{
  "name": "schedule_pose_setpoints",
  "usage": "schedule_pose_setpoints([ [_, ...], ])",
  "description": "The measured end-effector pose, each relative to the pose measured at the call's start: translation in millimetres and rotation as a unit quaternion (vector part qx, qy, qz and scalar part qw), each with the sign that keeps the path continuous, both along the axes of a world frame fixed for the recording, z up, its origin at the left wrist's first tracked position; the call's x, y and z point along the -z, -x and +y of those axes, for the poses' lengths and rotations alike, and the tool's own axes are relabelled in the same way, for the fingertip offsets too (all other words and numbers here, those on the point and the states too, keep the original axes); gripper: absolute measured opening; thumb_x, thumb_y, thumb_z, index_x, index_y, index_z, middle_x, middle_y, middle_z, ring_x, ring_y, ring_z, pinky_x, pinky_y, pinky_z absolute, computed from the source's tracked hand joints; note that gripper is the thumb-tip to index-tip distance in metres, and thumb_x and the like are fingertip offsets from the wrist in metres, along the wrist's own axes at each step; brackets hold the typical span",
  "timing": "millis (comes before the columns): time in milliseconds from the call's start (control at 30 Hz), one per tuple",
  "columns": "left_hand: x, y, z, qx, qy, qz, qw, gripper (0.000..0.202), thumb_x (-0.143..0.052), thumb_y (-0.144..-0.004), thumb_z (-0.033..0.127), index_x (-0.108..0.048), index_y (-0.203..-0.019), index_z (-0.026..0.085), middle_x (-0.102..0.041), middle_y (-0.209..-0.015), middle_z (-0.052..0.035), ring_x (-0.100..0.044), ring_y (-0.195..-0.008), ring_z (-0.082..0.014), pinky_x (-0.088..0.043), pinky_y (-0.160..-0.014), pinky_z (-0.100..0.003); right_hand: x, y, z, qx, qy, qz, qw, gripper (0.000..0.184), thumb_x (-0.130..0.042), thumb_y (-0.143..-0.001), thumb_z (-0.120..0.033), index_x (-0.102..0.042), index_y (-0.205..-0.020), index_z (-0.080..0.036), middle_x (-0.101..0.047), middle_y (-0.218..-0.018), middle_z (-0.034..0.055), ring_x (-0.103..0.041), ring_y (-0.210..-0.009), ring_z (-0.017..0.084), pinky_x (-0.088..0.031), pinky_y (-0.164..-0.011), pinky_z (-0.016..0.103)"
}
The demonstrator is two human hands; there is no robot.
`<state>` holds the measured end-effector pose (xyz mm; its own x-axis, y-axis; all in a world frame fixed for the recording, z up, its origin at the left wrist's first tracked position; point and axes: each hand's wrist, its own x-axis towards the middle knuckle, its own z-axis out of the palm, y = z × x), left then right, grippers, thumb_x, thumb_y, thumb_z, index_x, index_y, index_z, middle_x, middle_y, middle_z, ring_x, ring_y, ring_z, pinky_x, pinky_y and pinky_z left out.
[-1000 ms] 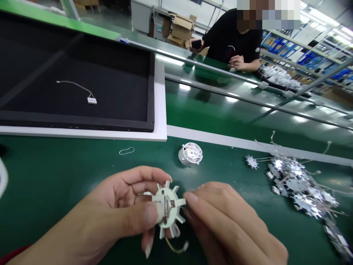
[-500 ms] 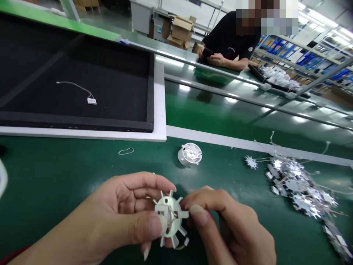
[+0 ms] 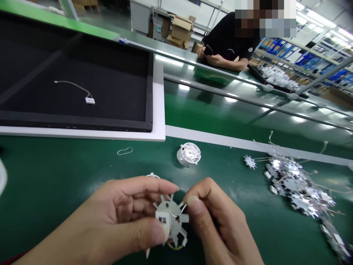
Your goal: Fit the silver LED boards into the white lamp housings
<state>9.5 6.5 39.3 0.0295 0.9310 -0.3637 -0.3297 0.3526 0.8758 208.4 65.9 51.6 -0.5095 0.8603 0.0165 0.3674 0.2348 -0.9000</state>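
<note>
One toothed metal disc (image 3: 175,222) is held above the near part of your worktop (image 3: 68,173). Your left hand (image 3: 129,217) grips it between thumb and fingers, the thumb pressing the lower part of a white coded block (image 3: 162,217) on its face; a yellowish lead (image 3: 176,248) curls below the disc. Your right hand (image 3: 220,221) pinches thumb to forefinger at the disc's right side, apparently on a thin pale wire (image 3: 184,208). Just past your left fingers, a white rim (image 3: 153,175) shows, mostly hidden. Nearer the worktop's far edge lie a small pale loop (image 3: 124,151) and, right of it, a white ribbed cup (image 3: 189,154). On the right, a heap of similar discs (image 3: 298,184) trails wires onto the pale strip (image 3: 209,139) along that edge. At left, a white-bordered black panel (image 3: 116,77) carries a small tagged block (image 3: 90,101) with a cable. Beyond the far edge, past metal rails (image 3: 209,86), a co-worker's hands (image 3: 217,60) hold a dark object (image 3: 209,50), with a tray (image 3: 257,74) of white parts (image 3: 278,78) nearby and cartons (image 3: 182,28) behind.
</note>
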Motion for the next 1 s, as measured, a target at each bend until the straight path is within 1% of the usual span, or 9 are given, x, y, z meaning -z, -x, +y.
schedule_pose_setpoints([
  [200, 2.0, -0.3, -8.6, -0.004, 0.036, 0.001, 0.999, 0.053, -0.094, -0.080, 0.053, -0.080, -0.125, 0.029, -0.082, -0.096, -0.0063, -0.081, -0.097, -0.0329, -0.071, -0.081, -0.040, -0.9, -4.2, 5.5, -0.008, 0.121, -0.059, 0.991, 0.044, -0.054, -0.109, -0.060, -0.057, -0.083, -0.025, -0.058, -0.074, -0.0017, -0.054, -0.067, 0.015, -0.044, -0.059, 0.026],
  [333, 5.2, 5.2, -13.5, -0.008, 0.018, -0.068, 0.997, 0.033, -0.097, -0.082, 0.052, -0.084, -0.109, 0.038, -0.084, -0.096, 0.0021, -0.081, -0.091, -0.0187, -0.067, -0.080, -0.020, -8.1, -7.5, 9.6, -0.022, 0.150, -0.057, 0.987, 0.042, -0.058, -0.105, -0.065, -0.068, -0.086, -0.028, -0.065, -0.079, -0.0014, -0.058, -0.074, 0.016, -0.047, -0.067, 0.027],
  [433, 9.1, 15.4, -14.1, 0.011, 0.012, -0.125, 0.992, 0.034, -0.098, -0.084, 0.050, -0.084, -0.112, 0.039, -0.085, -0.096, 0.0024, -0.080, -0.083, -0.0139, -0.062, -0.070, -0.011, -13.4, -10.0, 17.6, -0.037, 0.137, -0.068, 0.987, 0.039, -0.059, -0.104, -0.065, -0.078, -0.092, -0.033, -0.068, -0.076, -0.0021, -0.060, -0.074, 0.016, -0.050, -0.073, 0.027],
  [500, 10.7, 23.8, -14.3, 0.016, 0.013, -0.155, 0.988, 0.035, -0.097, -0.085, 0.047, -0.083, -0.116, 0.038, -0.085, -0.093, 0.0016, -0.078, -0.074, -0.0116, -0.058, -0.061, -0.008, -14.4, -11.9, 25.6, -0.060, 0.122, -0.060, 0.989, 0.037, -0.061, -0.105, -0.062, -0.083, -0.093, -0.035, -0.065, -0.068, -0.0021, -0.059, -0.067, 0.014, -0.049, -0.069, 0.026],
  [567, 10.3, 32.1, -15.1, -0.008, 0.016, -0.152, 0.988, 0.035, -0.097, -0.087, 0.045, -0.083, -0.118, 0.038, -0.084, -0.090, 0.0009, -0.076, -0.069, -0.0109, -0.058, -0.058, -0.007, -13.0, -14.0, 33.5, -0.081, 0.127, -0.025, 0.988, 0.035, -0.065, -0.105, -0.060, -0.086, -0.094, -0.034, -0.063, -0.063, -0.0016, -0.057, -0.061, 0.012, -0.046, -0.061, 0.023],
  [667, 7.6, 41.3, -16.7, -0.045, 0.014, -0.127, 0.991, 0.033, -0.098, -0.086, 0.042, -0.084, -0.115, 0.039, -0.083, -0.087, 0.0012, -0.077, -0.072, -0.0133, -0.063, -0.061, -0.011, -8.5, -16.8, 41.0, -0.084, 0.202, 0.049, 0.975, 0.034, -0.071, -0.103, -0.060, -0.087, -0.099, -0.031, -0.063, -0.064, -0.0004, -0.053, -0.057, 0.010, -0.043, -0.054, 0.018],
  [733, 6.8, 44.3, -16.7, -0.056, 0.011, -0.113, 0.992, 0.032, -0.099, -0.085, 0.042, -0.085, -0.113, 0.039, -0.082, -0.085, 0.0023, -0.076, -0.069, -0.0126, -0.061, -0.057, -0.009, -5.9, -18.1, 43.0, -0.073, 0.243, 0.082, 0.964, 0.034, -0.074, -0.101, -0.060, -0.087, -0.101, -0.030, -0.062, -0.064, -0.0007, -0.051, -0.057, 0.009, -0.043, -0.053, 0.017],
  [833, 8.1, 45.1, -14.8, -0.050, 0.001, -0.085, 0.995, 0.036, -0.099, -0.083, 0.048, -0.084, -0.114, 0.039, -0.083, -0.085, 0.0012, -0.076, -0.068, -0.0129, -0.057, -0.052, -0.007, -4.2, -19.3, 45.6, -0.056, 0.255, 0.102, 0.960, 0.034, -0.076, -0.099, -0.061, -0.085, -0.103, -0.028, -0.058, -0.062, -0.0024, -0.048, -0.057, 0.008, -0.042, -0.054, 0.016],
  [1000, 7.4, 45.1, -11.5, -0.032, 0.015, -0.068, 0.997, 0.037, -0.101, -0.079, 0.053, -0.084, -0.110, 0.040, -0.084, -0.086, 0.0013, -0.076, -0.067, -0.0132, -0.058, -0.055, -0.010, -2.6, -21.0, 53.1, -0.064, 0.303, 0.131, 0.942, 0.039, -0.075, -0.100, -0.063, -0.078, -0.105, -0.025, -0.051, -0.057, -0.0064, -0.041, -0.052, 0.007, -0.038, -0.052, 0.017],
])
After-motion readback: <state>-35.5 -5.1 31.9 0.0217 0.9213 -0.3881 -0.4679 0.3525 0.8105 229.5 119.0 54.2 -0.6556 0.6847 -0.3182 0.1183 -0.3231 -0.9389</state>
